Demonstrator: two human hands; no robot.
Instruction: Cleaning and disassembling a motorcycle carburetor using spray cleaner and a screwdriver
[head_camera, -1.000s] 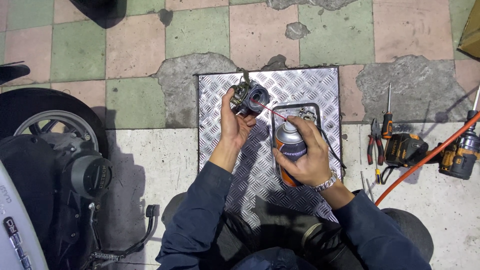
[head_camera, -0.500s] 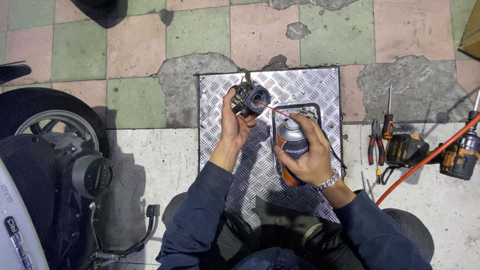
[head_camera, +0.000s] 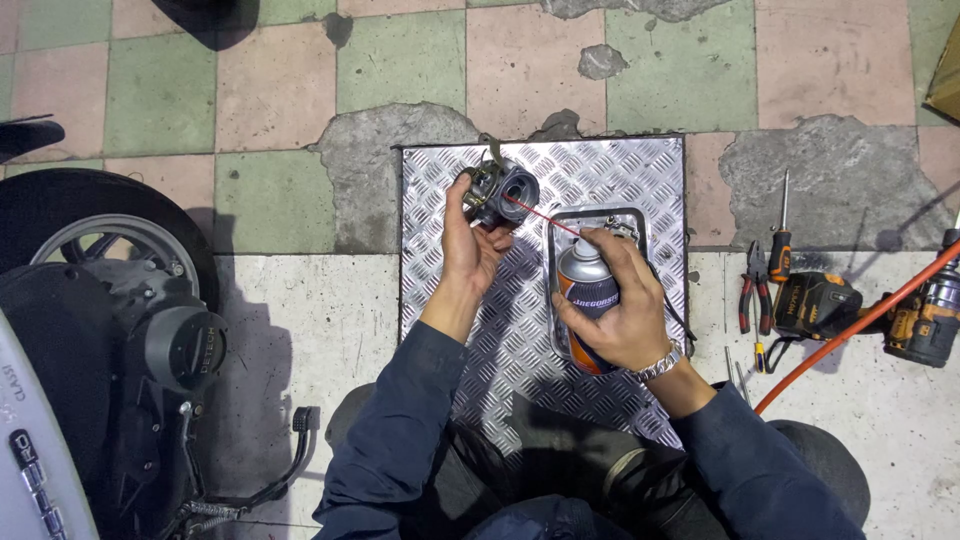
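The left hand (head_camera: 472, 252) is grasping a small metal carburetor (head_camera: 500, 192) in a firm grip, above the checkered steel plate (head_camera: 640, 170) at its 11 o'clock corner. The right hand (head_camera: 615, 315) is clenching around an orange spray can (head_camera: 587, 300), whose thin red straw (head_camera: 540, 218) is pointing toward 10 o'clock into the carburetor. Pliers (head_camera: 750, 290) and a cordless drill (head_camera: 925, 320) are lying on the floor at 3 o'clock.

— Where was there room to pass?
— Over the checker plate (head_camera: 600, 170) at upper centre, around the raised carburettor (head_camera: 500, 192).
— And what blocked the way?
— The scooter wheel (head_camera: 100, 235) at left; pliers (head_camera: 752, 290), screwdriver (head_camera: 781, 235) and drills (head_camera: 925, 318) crowded the right.
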